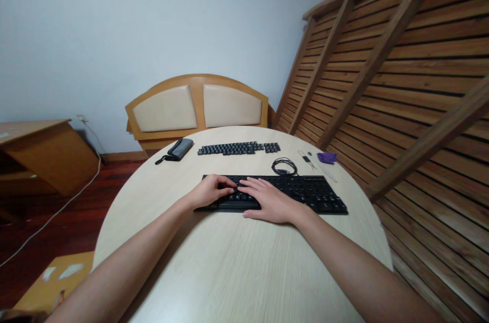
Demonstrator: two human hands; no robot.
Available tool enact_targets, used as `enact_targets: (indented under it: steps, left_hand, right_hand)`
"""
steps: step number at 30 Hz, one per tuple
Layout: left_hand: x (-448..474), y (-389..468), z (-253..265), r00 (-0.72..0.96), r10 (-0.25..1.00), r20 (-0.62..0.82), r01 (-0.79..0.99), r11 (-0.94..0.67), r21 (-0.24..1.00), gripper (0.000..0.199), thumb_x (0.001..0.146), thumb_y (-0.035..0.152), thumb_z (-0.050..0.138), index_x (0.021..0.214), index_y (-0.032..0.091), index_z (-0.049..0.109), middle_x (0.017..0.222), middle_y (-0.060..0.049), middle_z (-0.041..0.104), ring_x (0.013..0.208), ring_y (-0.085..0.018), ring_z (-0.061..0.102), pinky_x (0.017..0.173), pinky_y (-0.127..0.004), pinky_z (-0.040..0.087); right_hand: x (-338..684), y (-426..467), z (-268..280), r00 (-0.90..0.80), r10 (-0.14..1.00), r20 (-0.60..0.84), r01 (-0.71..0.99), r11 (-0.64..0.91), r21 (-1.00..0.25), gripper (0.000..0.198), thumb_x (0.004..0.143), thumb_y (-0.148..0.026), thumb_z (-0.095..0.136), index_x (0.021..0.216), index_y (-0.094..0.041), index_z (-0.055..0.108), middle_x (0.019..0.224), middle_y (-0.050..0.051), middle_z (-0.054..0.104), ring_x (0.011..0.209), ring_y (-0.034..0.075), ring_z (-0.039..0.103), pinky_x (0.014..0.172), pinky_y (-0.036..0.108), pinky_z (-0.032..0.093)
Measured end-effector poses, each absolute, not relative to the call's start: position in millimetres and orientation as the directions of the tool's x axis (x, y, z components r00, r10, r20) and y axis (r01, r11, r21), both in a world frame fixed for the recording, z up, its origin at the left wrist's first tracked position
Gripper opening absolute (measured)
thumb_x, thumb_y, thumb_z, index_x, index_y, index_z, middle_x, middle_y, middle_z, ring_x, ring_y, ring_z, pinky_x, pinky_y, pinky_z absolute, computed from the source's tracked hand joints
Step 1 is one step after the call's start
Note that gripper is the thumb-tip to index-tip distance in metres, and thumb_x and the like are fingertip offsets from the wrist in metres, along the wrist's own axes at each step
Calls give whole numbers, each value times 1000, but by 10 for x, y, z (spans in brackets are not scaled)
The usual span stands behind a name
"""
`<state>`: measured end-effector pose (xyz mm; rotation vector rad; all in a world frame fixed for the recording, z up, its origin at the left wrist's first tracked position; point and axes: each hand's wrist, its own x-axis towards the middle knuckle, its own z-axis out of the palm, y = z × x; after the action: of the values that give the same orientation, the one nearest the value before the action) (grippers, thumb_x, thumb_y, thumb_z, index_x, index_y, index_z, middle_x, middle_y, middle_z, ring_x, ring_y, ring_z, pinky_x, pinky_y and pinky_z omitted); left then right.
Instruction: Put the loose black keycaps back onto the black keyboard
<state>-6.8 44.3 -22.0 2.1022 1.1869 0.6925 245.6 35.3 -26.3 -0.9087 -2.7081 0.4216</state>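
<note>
A black keyboard lies flat on the round, pale wooden table. Over its left part, my left hand has thumb and fingers pinched together on a small dark keycap, partly hidden by the fingertips. My right hand rests palm down across the middle of the keyboard, fingers stretched out, covering the keys beneath. Behind the keyboard, loose black keycaps lie in rows laid out like a keyboard. The keyboard's coiled black cable sits just behind its back edge.
A grey and black pouch lies at the table's back left. Toward the right are a purple cloth, a thin white stick and a small wire tool. Wooden slats lean close on the right; a headboard stands behind.
</note>
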Motion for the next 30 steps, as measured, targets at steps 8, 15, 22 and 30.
enact_targets:
  steps: [8, 15, 22, 30]
  left_hand:
    - [-67, 451, -227, 478, 863, 166, 538, -437, 721, 21, 85, 29, 67, 101, 20, 77, 97, -3, 78, 88, -21, 70, 81, -28, 51]
    - [-75, 444, -221, 502, 840, 207, 579, -504, 641, 20, 87, 30, 67, 101, 21, 77, 97, -4, 77, 87, -21, 69, 82, -28, 51]
    - [-57, 423, -212, 595, 756, 272, 584, -639, 500, 21, 94, 28, 58, 99, 21, 77, 100, -5, 75, 93, -20, 68, 87, -28, 49]
    - [-51, 431, -235, 577, 773, 262, 632, -627, 456, 21, 95, 29, 56, 95, 20, 76, 96, -5, 74, 88, -19, 67, 85, -28, 50]
  right_hand:
    - [2452, 346, -253, -771, 621, 143, 553, 764, -334, 77, 86, -65, 62, 149, -25, 45, 161, 10, 34, 148, 32, 28, 121, 52, 20]
    - [2452, 340, -242, -775, 618, 131, 557, 766, -320, 78, 87, -66, 60, 151, -25, 43, 161, 9, 33, 148, 31, 27, 122, 51, 19]
    - [2449, 336, -239, -774, 620, 127, 555, 761, -335, 78, 87, -64, 61, 152, -25, 41, 161, 10, 33, 149, 31, 27, 122, 52, 19]
    - [2451, 341, -248, -776, 616, 136, 551, 766, -329, 78, 87, -63, 61, 151, -24, 42, 161, 11, 34, 148, 32, 28, 121, 52, 20]
